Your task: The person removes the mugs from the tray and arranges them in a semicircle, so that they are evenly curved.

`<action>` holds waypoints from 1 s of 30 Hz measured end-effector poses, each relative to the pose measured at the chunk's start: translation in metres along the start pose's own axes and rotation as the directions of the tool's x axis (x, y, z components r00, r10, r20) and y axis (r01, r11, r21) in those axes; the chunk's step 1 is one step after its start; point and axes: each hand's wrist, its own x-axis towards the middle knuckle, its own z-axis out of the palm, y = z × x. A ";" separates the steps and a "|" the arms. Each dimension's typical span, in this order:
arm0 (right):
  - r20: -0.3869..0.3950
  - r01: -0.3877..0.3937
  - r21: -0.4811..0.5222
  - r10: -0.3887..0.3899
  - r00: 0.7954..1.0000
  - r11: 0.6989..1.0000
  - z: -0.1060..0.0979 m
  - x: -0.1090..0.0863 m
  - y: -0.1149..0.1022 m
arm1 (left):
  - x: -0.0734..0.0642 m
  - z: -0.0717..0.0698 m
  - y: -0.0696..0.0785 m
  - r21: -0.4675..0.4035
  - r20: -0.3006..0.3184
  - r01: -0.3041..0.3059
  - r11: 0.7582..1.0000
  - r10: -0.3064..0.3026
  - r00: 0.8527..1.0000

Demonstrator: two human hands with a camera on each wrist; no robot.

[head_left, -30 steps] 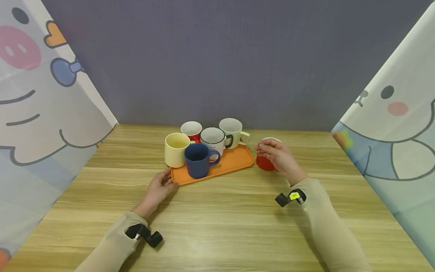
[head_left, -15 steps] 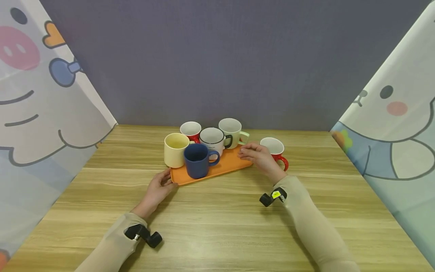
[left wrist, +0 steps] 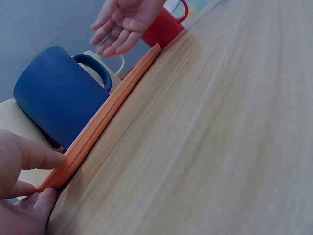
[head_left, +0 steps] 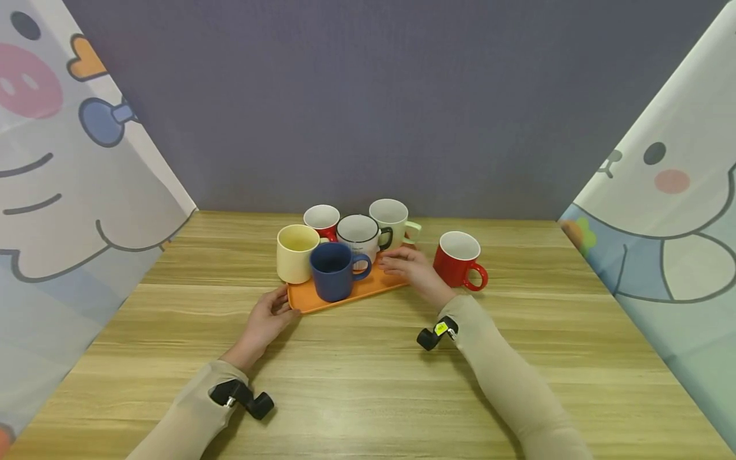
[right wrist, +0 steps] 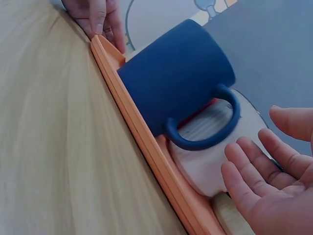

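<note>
The left hand [head_left: 270,317] has the near left corner of a shallow, rectangular orange tray [head_left: 305,299] in its grip, thumb and fingers closed on the rim at that end; the tray lies on a wood-grain tabletop [head_left: 345,383], set slightly askew; the right hand [head_left: 418,271] hangs above the tray's right part – its grip loosely spread, fingers gently bent and holding nothing, palm turned toward the mugs; a matte dark-blue cylindrical mug [head_left: 332,281] stands upright on the tray, handle pointing right; close behind it are a pale-yellow mug [head_left: 293,260] and a white mug with a black rim and black handle [head_left: 356,233], and farther back a red mug with a white interior [head_left: 323,220] and a pale-green mug [head_left: 391,220] – whether these four rest on the tray I cannot tell; a second red, white-lined mug [head_left: 454,262] stands upright off the tray's right end, just beside the right hand, handle outward
</note>
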 end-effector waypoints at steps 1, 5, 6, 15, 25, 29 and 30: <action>0.001 0.006 0.007 -0.006 1.000 1.000 0.002 0.001 0.000 | 0.000 0.000 0.000 0.000 0.001 -0.002 1.000 0.002 1.000; -0.018 0.020 0.006 -0.020 1.000 1.000 0.011 0.006 0.001 | 0.000 0.000 0.000 -0.001 0.002 0.000 1.000 0.000 1.000; -0.025 0.020 0.010 -0.020 0.999 1.000 0.013 0.008 0.002 | 0.000 0.000 0.000 -0.002 0.002 0.002 1.000 -0.002 1.000; -0.078 -0.012 0.040 0.015 0.997 0.999 0.021 0.018 0.010 | 0.001 -0.001 -0.001 0.022 -0.013 0.020 1.000 -0.020 1.000; -0.083 -0.027 -0.029 0.025 0.996 0.999 0.034 0.025 0.010 | 0.000 -0.001 -0.001 0.011 -0.003 0.022 1.000 -0.022 1.000; -0.064 -0.004 -0.071 -0.001 0.998 0.997 0.037 0.025 0.012 | -0.001 -0.001 0.000 -0.007 0.007 0.011 1.000 -0.011 1.000; -0.057 0.001 -0.074 -0.005 0.998 0.997 0.037 0.025 0.012 | -0.001 -0.001 0.000 -0.011 0.009 0.008 1.000 -0.008 1.000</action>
